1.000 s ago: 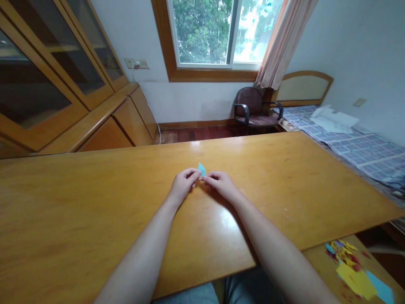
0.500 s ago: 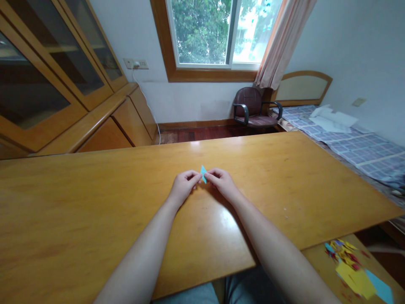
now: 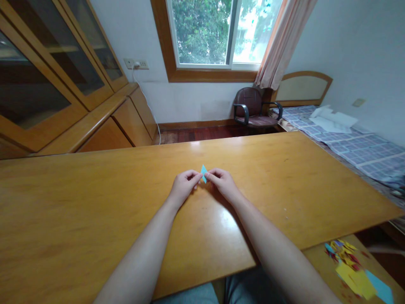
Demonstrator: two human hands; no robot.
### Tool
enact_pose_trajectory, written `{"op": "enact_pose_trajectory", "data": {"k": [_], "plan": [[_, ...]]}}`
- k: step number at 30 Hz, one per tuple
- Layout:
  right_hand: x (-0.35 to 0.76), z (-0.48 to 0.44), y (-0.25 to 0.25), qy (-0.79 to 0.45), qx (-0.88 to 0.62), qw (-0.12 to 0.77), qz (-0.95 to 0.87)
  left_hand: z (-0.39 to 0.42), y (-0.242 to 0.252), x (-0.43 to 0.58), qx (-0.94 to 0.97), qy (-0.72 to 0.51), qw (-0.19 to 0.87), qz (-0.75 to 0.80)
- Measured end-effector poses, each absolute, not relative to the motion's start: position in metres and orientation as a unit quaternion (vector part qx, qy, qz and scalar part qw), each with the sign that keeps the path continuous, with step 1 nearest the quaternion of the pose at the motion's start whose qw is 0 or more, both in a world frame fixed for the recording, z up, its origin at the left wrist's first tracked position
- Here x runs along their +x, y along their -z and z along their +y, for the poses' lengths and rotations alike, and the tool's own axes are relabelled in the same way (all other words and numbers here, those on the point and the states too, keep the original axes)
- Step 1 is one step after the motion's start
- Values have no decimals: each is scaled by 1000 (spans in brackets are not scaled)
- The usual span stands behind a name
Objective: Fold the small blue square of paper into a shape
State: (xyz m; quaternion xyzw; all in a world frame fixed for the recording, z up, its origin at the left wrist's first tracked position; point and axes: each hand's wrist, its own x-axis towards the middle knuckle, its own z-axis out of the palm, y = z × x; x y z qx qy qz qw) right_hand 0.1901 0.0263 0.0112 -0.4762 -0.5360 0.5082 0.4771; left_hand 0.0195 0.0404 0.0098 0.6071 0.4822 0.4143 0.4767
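A small piece of light blue folded paper (image 3: 204, 169), pointed at top and bottom, is held between my two hands above the middle of the table. My left hand (image 3: 186, 182) pinches its left edge between thumb and fingers. On the opposite edge, the thumb and forefinger of my right hand (image 3: 222, 180) are closed. Fingertips cover both sides of the paper, so its fold lines cannot be made out.
The wooden table (image 3: 95, 202) spreads around my hands. At the lower right, a lower surface bears yellow paper (image 3: 356, 280), light blue paper (image 3: 379, 287) and a pile of small colourful paper pieces (image 3: 343, 253). A chair (image 3: 253, 109) stands beyond the table.
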Motion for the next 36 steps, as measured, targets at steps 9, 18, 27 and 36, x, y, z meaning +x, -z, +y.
{"op": "enact_pose_trajectory", "data": {"k": [9,18,27,36], "plan": [[189,27,-11,-520,-460,503,-515,42,-12,20,614,-403,490,469],[190,27,-12,-529,-464,486,-518,44,-7,15,615,-416,495,452],[190,26,-11,-541,-451,489,-515,44,-10,14,607,-417,515,439],[190,25,-11,-541,-457,492,-506,42,-13,14,604,-418,516,441]]}}
